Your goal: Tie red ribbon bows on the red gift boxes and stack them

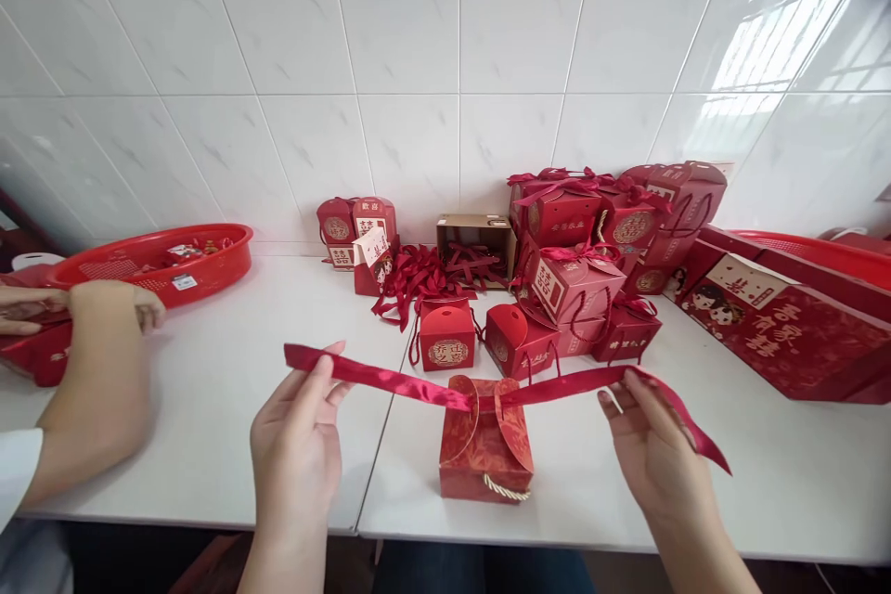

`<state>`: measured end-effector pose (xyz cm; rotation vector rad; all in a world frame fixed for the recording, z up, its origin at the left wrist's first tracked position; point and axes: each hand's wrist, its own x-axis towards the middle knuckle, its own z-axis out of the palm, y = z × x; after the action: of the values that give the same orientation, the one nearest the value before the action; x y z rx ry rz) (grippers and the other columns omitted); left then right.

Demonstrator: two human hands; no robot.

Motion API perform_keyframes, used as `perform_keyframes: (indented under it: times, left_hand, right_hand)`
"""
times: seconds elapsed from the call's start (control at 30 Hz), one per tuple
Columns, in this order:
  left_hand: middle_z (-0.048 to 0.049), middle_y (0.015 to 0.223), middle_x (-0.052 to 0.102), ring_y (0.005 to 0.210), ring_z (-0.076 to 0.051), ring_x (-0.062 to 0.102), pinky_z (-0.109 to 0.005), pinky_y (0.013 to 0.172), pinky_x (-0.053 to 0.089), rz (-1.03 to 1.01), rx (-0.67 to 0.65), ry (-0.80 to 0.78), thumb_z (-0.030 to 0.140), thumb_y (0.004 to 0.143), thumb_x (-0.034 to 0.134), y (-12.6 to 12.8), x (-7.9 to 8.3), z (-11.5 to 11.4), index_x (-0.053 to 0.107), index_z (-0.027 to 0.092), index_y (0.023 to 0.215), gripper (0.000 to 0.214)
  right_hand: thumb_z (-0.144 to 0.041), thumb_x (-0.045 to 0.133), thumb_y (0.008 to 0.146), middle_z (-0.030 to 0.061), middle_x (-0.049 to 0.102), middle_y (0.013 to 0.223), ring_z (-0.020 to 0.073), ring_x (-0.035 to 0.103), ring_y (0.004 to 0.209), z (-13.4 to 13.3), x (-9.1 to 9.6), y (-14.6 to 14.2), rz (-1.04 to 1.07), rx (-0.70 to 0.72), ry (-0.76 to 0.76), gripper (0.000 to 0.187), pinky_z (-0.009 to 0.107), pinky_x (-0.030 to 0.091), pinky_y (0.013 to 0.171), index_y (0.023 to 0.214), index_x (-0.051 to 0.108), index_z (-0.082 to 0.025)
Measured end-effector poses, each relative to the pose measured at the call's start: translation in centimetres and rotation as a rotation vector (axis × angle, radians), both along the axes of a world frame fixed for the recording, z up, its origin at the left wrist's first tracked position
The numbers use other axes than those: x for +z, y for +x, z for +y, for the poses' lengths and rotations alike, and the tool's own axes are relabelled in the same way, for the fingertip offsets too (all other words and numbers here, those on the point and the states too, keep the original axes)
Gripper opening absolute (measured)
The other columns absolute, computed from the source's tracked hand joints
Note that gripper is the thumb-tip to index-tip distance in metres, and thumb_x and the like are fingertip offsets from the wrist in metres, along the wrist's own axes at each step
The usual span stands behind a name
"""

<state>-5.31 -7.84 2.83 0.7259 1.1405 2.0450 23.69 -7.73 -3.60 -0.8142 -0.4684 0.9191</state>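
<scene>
A small red gift box [485, 455] with a twisted cream cord handle on its near side stands upright by the table's front edge. Through its curved top flaps runs a dark red satin ribbon [396, 382]. My left hand [299, 436] pinches the ribbon's left end between thumb and fingers. On the other side my right hand [654, 432] grips the right length, with its tail hanging past the fingers. Both lengths stretch outward from the box top, slightly raised. Behind it sit two more red boxes [446, 334] with cord handles.
A pile of loose ribbons [418, 277] lies beside an open cardboard box [508, 246]. Stacked red gift boxes [577, 283] rise at the back right, near a large red carton [786, 325]. A co-worker's arm [104, 390] reaches in at left by a red basket [215, 269].
</scene>
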Motion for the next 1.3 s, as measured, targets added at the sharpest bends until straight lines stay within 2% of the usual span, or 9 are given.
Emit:
perform_keyframes:
  times: [0.13,0.2,0.37,0.5,0.67,0.8,1.0,1.17,1.3]
  left_hand:
    - [-0.0007,0.082,0.071,0.082,-0.017,0.062,-0.032,0.078,0.051,0.14,0.045,0.105,0.026,0.065,0.08,0.7,2.6,0.2,0.074,0.02,0.078,0.016]
    - [-0.0005,0.079,0.071,0.078,-0.016,0.062,-0.031,0.076,0.051,0.198,0.012,0.156,0.028,0.067,0.078,1.2,3.9,0.5,0.074,0.019,0.079,0.015]
    - [-0.0024,0.076,0.071,0.083,-0.02,0.064,-0.032,0.078,0.051,0.363,-0.116,0.252,0.035,0.076,0.07,2.7,6.6,1.0,0.075,0.018,0.082,0.018]
    - [-0.0045,0.082,0.073,0.086,-0.02,0.065,-0.032,0.081,0.05,0.505,-0.186,0.28,0.036,0.077,0.07,3.9,7.9,1.1,0.076,0.016,0.091,0.024]
    - [-0.0018,0.081,0.074,0.078,-0.015,0.064,-0.025,0.074,0.05,0.505,-0.267,0.311,0.031,0.072,0.076,5.1,8.8,1.8,0.075,0.019,0.083,0.016]
    - [-0.0016,0.085,0.073,0.081,-0.014,0.063,-0.024,0.076,0.049,0.487,-0.413,0.316,0.031,0.075,0.073,6.2,9.1,2.6,0.074,0.02,0.086,0.015]
    - [-0.0034,0.092,0.072,0.089,-0.017,0.064,-0.028,0.082,0.049,0.406,-0.512,0.329,0.032,0.077,0.071,7.1,9.1,3.0,0.073,0.02,0.093,0.021]
    - [-0.0013,0.074,0.068,0.077,-0.014,0.063,-0.026,0.076,0.05,0.465,-0.561,0.33,0.034,0.081,0.067,7.2,9.2,2.7,0.073,0.019,0.095,0.022]
    - [0.0033,0.062,0.063,0.062,-0.011,0.059,-0.024,0.067,0.049,0.565,-0.606,0.312,0.033,0.081,0.067,7.6,9.6,2.1,0.06,0.021,0.122,0.044]
  right_hand:
    - [-0.023,0.078,0.068,-0.0025,0.064,0.08,0.0097,0.059,0.064,1.1,3.8,0.2,-0.133,0.036,0.156,0.018,0.023,0.051,0.059,0.084,0.07,-0.024]
    - [-0.026,0.078,0.068,-0.0004,0.064,0.078,0.011,0.059,0.063,1.3,5.8,-0.1,-0.203,0.087,0.174,0.019,0.024,0.051,0.057,0.085,0.07,-0.021]
    - [-0.035,0.076,0.072,0.0002,0.065,0.07,0.0131,0.059,0.065,1.8,9.4,-1.3,-0.389,0.181,0.226,0.018,0.026,0.05,0.06,0.07,0.067,-0.019]
    - [-0.036,0.076,0.072,-0.0026,0.062,0.066,0.0117,0.057,0.059,2.6,11.8,-2.3,-0.464,0.198,0.298,0.019,0.025,0.048,0.055,0.079,0.066,-0.021]
    - [-0.04,0.071,0.076,-0.003,0.055,0.062,0.0091,0.048,0.055,2.9,14.3,-3.7,-0.557,0.281,0.326,0.022,0.022,0.04,0.051,0.072,0.066,-0.019]
    - [-0.043,0.069,0.077,-0.0033,0.05,0.06,0.0085,0.042,0.054,2.6,15.6,-4.7,-0.613,0.291,0.321,0.027,0.022,0.036,0.051,0.067,0.065,-0.018]
    - [-0.042,0.068,0.078,-0.0022,0.058,0.067,0.0099,0.049,0.062,2.8,15.5,-5.3,-0.639,0.337,0.391,0.023,0.023,0.041,0.06,0.074,0.068,-0.019]
    - [-0.042,0.068,0.078,-0.0003,0.064,0.07,0.0119,0.059,0.063,3.1,15.3,-5.8,-0.55,0.423,0.404,0.024,0.026,0.05,0.065,0.078,0.067,-0.018]
    - [-0.038,0.071,0.075,-0.0017,0.062,0.06,0.0095,0.055,0.048,2.8,15.7,-6.5,-0.577,0.457,0.37,0.023,0.023,0.047,0.05,0.08,0.066,-0.016]
